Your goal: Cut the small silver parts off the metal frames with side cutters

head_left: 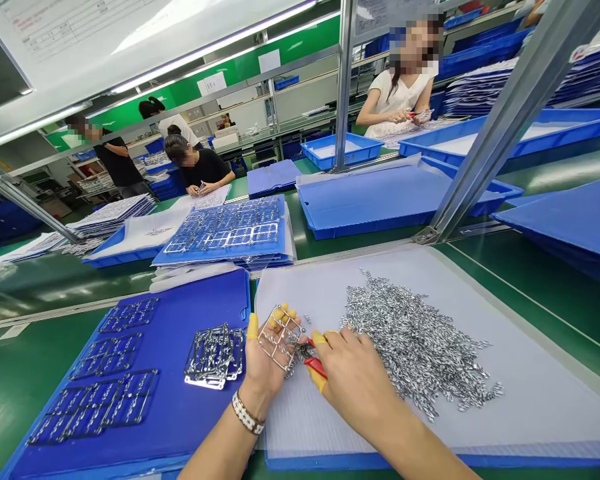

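Note:
My left hand (pixel 261 365), palm up with yellow finger covers, holds a small silvery sprue frame (pixel 279 343) carrying tiny parts. My right hand (pixel 355 377), also with yellow finger covers, is closed around red-handled nippers (pixel 316 367). Their jaws meet the frame's right side; whether the blades are closed is too small to tell. A few loose parts lie beneath. Right of my hands, a large heap of small silvery parts (pixel 415 340) covers part of a white sheet (pixel 310 427). On the left, a blue board (pixel 180 427) bears a frame pile (pixel 214 360) and several separate frames (pixel 130 400).
Behind the work area stand a stack of blue boards topped with frames (pixel 225 230) and a large blue tray (pixel 370 200). A slanted metal post (pixel 505 127) rises at the right. Several co-workers sit or stand farther back, one in a white top (pixel 397 100).

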The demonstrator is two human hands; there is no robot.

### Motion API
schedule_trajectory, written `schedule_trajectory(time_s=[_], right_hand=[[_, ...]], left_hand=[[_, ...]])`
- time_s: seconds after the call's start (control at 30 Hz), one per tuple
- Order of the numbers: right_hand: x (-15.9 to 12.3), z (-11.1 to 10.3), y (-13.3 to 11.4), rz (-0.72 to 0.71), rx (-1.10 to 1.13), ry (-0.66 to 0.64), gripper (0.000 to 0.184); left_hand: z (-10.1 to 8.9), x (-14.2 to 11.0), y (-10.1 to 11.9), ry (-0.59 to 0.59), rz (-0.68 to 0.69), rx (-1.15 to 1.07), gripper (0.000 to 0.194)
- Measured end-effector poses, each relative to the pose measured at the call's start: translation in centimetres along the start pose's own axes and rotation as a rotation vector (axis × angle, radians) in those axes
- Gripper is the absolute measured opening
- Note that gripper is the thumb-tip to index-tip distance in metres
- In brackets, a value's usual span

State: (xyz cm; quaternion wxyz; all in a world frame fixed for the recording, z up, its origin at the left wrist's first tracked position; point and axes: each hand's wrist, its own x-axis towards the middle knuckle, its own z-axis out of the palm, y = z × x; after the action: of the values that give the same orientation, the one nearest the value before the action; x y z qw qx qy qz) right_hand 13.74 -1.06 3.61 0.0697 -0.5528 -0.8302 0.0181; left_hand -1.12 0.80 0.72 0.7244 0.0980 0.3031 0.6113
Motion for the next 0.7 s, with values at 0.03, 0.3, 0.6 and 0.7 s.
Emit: schedule_trajectory(time_s=[0.03,0.3,0.6,0.7], right_hand=[[-0.1,0.1,-0.2,-0.008,0.015,-0.003,0.023],[0.3,0.8,-1.3,-0.036,0.061,-0.010,0.022],[0.0,0.5,-0.2,-0.026,0.117,-0.044,0.015],[0.4,0.6,1.1,0.069,0.504,-0.011,0.021]], left_hand=[[0.0,0.0,0.0,0.006,0.004,0.004,0.053],[-0.1,0.1,-0.3,0.039,0.045,0.041,0.051],[-0.4,0.0,-0.4,0.039,0.110,0.116,0.055],[-0.6,-0.3,-0.7,0.015,0.202,0.273,0.054]])
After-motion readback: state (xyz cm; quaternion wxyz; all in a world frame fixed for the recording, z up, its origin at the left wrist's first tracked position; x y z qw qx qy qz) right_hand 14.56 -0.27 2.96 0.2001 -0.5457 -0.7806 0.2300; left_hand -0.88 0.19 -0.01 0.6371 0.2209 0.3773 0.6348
